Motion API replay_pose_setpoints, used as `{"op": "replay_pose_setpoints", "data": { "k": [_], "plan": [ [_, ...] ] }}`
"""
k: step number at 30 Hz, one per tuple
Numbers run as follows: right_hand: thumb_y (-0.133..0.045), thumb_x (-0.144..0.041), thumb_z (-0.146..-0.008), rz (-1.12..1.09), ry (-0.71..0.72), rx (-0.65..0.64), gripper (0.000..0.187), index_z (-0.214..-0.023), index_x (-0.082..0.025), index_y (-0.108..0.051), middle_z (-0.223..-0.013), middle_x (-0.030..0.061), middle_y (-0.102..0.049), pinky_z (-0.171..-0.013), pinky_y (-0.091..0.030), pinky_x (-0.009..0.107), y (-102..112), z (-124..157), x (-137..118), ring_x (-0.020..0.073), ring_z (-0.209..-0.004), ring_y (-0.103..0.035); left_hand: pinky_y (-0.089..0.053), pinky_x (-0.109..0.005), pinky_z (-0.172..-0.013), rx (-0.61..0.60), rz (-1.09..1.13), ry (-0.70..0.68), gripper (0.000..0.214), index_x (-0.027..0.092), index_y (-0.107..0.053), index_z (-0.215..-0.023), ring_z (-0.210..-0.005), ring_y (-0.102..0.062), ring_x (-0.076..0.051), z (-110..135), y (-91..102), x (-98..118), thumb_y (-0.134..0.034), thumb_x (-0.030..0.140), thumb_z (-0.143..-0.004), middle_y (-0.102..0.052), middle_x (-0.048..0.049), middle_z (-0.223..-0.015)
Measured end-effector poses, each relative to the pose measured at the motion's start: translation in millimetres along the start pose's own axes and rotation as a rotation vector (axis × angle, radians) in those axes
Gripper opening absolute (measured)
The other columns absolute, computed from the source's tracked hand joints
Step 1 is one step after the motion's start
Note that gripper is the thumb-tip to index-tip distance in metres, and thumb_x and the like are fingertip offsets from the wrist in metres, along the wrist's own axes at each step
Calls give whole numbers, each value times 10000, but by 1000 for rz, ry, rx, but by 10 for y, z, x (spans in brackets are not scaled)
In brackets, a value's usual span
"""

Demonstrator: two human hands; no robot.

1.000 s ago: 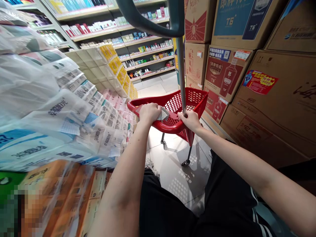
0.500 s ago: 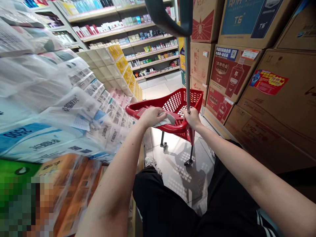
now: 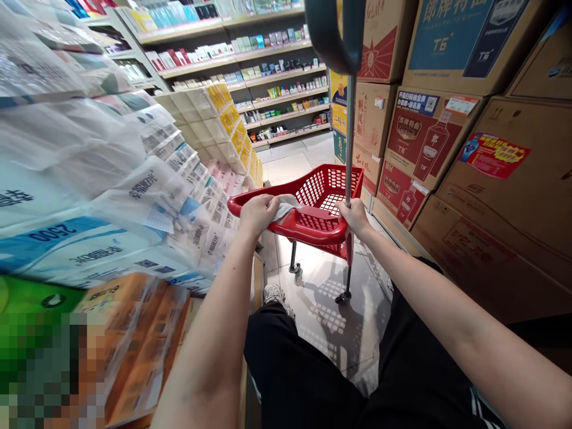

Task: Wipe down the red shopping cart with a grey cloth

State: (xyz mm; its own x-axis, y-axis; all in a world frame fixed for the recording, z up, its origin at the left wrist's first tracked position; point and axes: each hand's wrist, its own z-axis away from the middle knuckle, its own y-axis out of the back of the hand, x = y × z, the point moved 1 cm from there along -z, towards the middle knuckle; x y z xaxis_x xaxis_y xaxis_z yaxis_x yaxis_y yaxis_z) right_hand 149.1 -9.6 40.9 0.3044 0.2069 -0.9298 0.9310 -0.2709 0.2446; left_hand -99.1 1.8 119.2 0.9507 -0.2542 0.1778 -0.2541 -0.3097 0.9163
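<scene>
A red shopping basket on wheeled legs (image 3: 313, 234) stands on the floor before me, with perforated sides and a tall grey pole handle (image 3: 350, 137) rising from its right side. My left hand (image 3: 259, 213) is closed on a pale cloth (image 3: 285, 206), which it presses against the near left part of the basket's rim. The cloth hangs partly over the rim. My right hand (image 3: 354, 217) is wrapped round the lower end of the pole, right beside the rim.
Plastic-wrapped tissue packs (image 3: 134, 190) are piled along my left. Tall cardboard boxes (image 3: 491, 179) line the right side. Behind the basket, shelves (image 3: 268, 80) hold many small products. The tiled aisle between is narrow, with my shoe (image 3: 274, 294) near the left stack.
My left hand has slid with the cloth to the left along the basket's rim. The right hand keeps its hold on the pole. The view has shifted slightly.
</scene>
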Motion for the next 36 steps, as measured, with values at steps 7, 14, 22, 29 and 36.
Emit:
{"op": "replay_pose_setpoints", "data": {
  "k": [7, 14, 22, 29, 36],
  "plan": [
    [-485, -342, -735, -33, -21, 0, 340, -430, -193, -513, -368, -12, -481, -486, -402, 240, 136, 6, 47, 122, -414, -484, -336, -362, -1041, 83, 222, -317, 408, 238, -605, -1173, -1190, -489, -192, 486, -11, 334, -314, 355, -912, -582, -21, -1252],
    [-491, -379, -728, -55, -2, -9, 358, -424, -191, -499, -400, -15, -497, -495, -403, 229, 109, 9, 37, 110, -428, -487, -318, -346, -1070, 30, 281, -338, 423, 240, -586, -1207, -1212, -477, -171, 404, -20, 319, -288, 349, -927, -568, -9, -1275],
    [-488, -385, -725, -58, 8, -9, 368, -414, -188, -495, -410, -13, -504, -500, -395, 229, 112, -67, 75, 108, -430, -489, -404, -329, -952, 133, 236, 88, 490, 166, -614, -1129, -1103, -548, -214, 76, -152, -213, -244, 412, -923, -642, -84, -1137],
    [-479, -363, -717, -73, -28, 37, 333, -431, -193, -489, -394, -19, -484, -498, -398, 222, 129, -131, 174, 103, -422, -467, -320, -353, -1056, 349, 298, 142, 461, 164, -557, -1185, -1208, -471, -193, 190, -371, -95, -225, 368, -938, -564, -101, -1248],
    [-488, -365, -720, -77, -29, 53, 342, -421, -199, -474, -401, -14, -495, -487, -396, 234, 131, -158, 209, 106, -413, -457, -109, -453, -1153, 420, 440, 240, 540, 188, -277, -1411, -1418, -58, -219, 550, -533, 554, -330, 401, -918, -252, -101, -1494]
  ]
}}
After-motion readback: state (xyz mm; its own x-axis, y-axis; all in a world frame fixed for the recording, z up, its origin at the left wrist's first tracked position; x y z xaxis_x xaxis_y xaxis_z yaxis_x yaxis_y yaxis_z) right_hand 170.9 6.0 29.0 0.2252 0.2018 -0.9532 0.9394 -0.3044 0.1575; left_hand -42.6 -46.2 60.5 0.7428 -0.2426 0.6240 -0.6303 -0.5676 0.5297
